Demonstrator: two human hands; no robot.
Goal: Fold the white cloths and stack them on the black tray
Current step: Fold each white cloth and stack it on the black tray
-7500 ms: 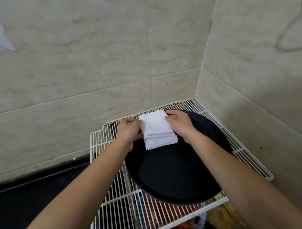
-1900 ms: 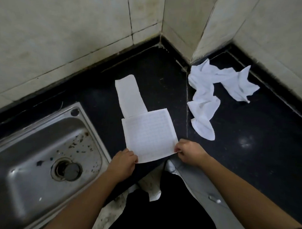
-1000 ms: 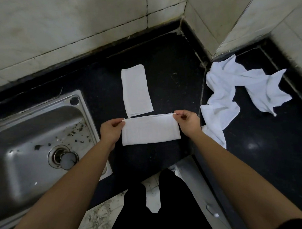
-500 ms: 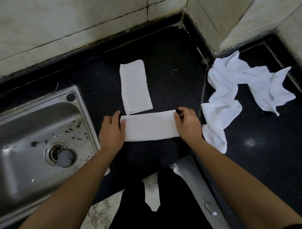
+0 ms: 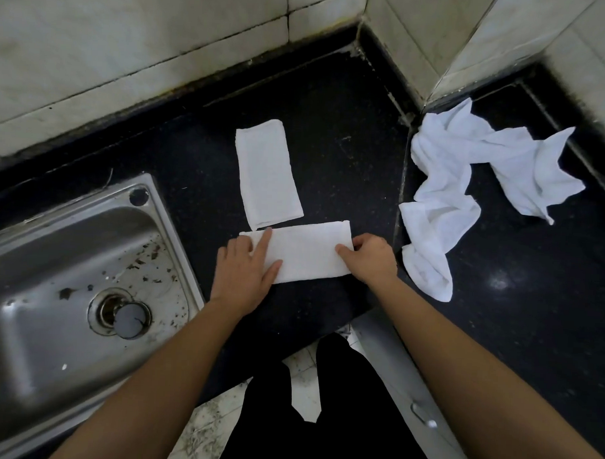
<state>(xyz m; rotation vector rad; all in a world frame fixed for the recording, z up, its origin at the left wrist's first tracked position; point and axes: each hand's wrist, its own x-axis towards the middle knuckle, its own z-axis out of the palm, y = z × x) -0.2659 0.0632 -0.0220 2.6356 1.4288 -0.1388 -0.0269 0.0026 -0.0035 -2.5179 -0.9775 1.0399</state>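
A white cloth folded into a horizontal strip [image 5: 309, 252] lies on the black counter [image 5: 332, 134] in front of me. My left hand [image 5: 243, 270] presses flat on its left end, fingers straight. At the cloth's right end my right hand [image 5: 370, 259] pinches the edge between thumb and fingers. A second white cloth [image 5: 267, 173], folded into an upright strip, lies just behind it. Crumpled white cloths [image 5: 467, 187] sit in a heap to the right. The black tray is out of view.
A steel sink [image 5: 73, 283] with a drain plug is sunk into the counter at the left. Tiled walls [image 5: 129, 34] close the counter at the back and form a corner pillar at the upper right. The counter's front edge runs just below my hands.
Since half a second ago my left hand slid onto the strip's left end and flattened on it. My right hand shifted to pinch the right end. Earlier the cloth was folded in half away from me.
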